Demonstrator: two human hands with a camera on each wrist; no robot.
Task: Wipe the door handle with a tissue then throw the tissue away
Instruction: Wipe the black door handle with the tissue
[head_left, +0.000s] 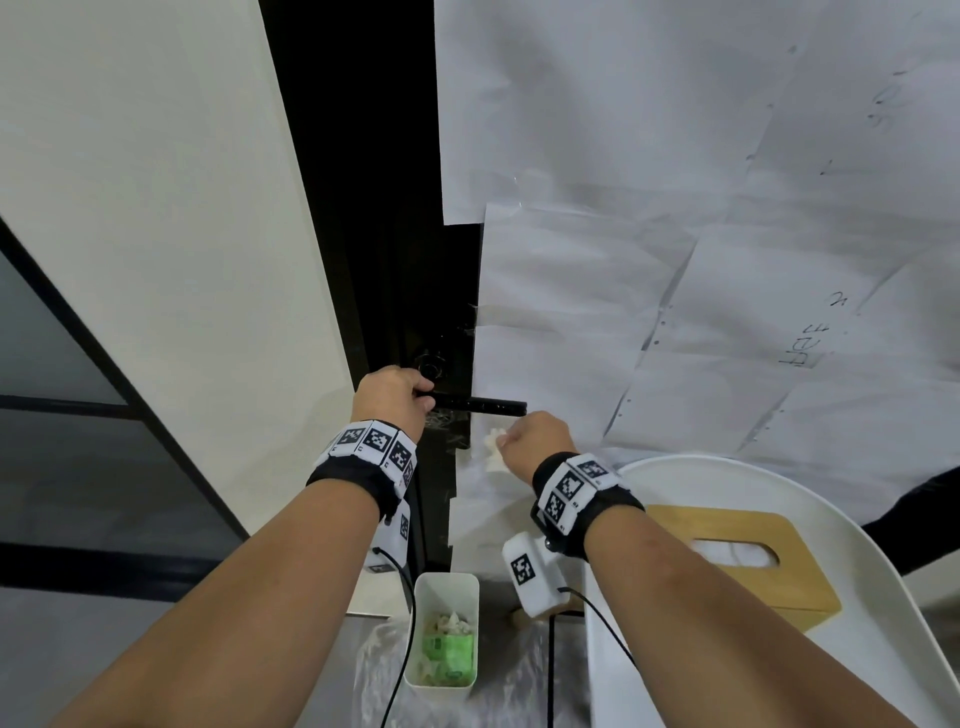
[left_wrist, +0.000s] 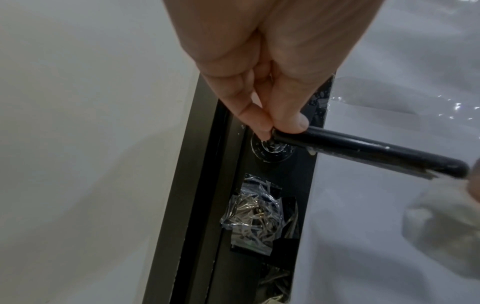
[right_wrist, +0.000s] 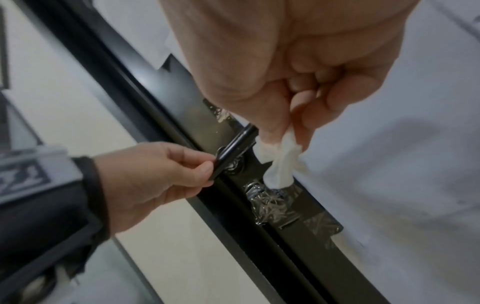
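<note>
A black lever door handle (head_left: 480, 405) (left_wrist: 369, 151) (right_wrist: 235, 147) sticks out level from a dark door plate. My left hand (head_left: 397, 397) (left_wrist: 275, 123) (right_wrist: 166, 172) pinches the handle's pivot end between thumb and fingers. My right hand (head_left: 537, 441) (right_wrist: 298, 115) sits just below the handle's free end and pinches a crumpled white tissue (head_left: 493, 449) (right_wrist: 279, 162), which hangs down from the fingers beside the handle. A small white bin (head_left: 447, 631) with used tissues and a green wrapper inside stands on the floor below the hands.
White paper sheets (head_left: 675, 208) cover the door to the right. Crinkled clear tape (left_wrist: 257, 218) sits on the plate under the handle. A wooden tissue box (head_left: 743, 556) rests on a white round stool (head_left: 883, 597) at lower right. A pale wall (head_left: 156, 208) fills the left.
</note>
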